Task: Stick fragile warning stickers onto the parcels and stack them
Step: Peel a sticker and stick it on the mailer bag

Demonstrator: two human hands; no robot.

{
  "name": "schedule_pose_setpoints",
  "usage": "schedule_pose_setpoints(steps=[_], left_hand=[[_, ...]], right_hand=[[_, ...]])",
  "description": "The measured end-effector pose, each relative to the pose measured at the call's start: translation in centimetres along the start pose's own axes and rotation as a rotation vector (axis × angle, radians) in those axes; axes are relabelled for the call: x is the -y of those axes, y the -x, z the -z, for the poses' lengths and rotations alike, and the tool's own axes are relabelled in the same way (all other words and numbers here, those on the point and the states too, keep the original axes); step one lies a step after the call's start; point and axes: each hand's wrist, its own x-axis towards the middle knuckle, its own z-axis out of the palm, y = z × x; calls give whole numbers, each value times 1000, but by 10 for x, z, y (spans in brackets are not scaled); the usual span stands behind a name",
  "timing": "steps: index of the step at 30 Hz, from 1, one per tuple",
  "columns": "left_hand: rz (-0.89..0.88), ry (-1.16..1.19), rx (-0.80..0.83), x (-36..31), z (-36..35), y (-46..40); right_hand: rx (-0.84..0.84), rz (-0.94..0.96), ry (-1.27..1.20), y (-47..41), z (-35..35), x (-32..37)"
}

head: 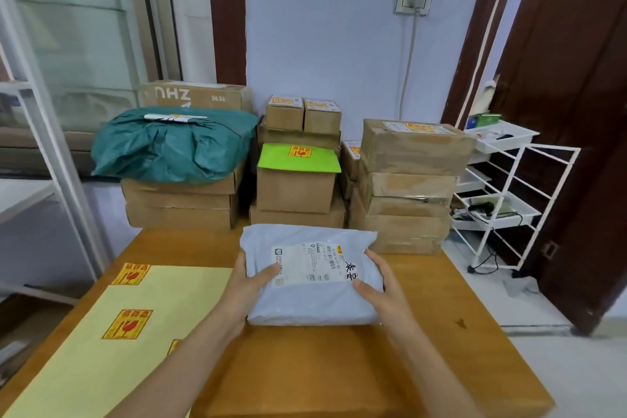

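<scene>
A pale grey soft parcel (312,302) with a white shipping label lies on the wooden table (441,332) in front of me. My left hand (247,285) grips its left edge, thumb on top. My right hand (380,285) grips its right edge, thumb on the label's corner. To the left lies a yellow sticker sheet (163,302) carrying red and yellow fragile stickers (126,324). No fragile sticker shows on the grey parcel.
Behind the table stand stacks of cardboard boxes: a left stack (179,200) topped by a teal bag parcel (173,142), a middle stack (295,187) with a green-topped box (298,159), and a right stack (407,187). A white wire rack (509,193) stands at right.
</scene>
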Motion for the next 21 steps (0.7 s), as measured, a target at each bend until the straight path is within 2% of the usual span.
schedule_pose_setpoints(steps=[8,11,15,18,21], left_hand=[[-68,-113,-45,31,0,-6],[-67,-164,-141,38,3,-9],[-127,-115,-286,41,5,-4],[-196,-108,-310,39,5,4],[-341,-330,-337,42,5,11]], right_hand=[[-66,-2,84,4,2,-25],[-150,32,160,4,-1,-31],[-296,72,195,7,-1,-33],[-345,85,272,7,1,-34],[-359,110,369,10,-2,-33]])
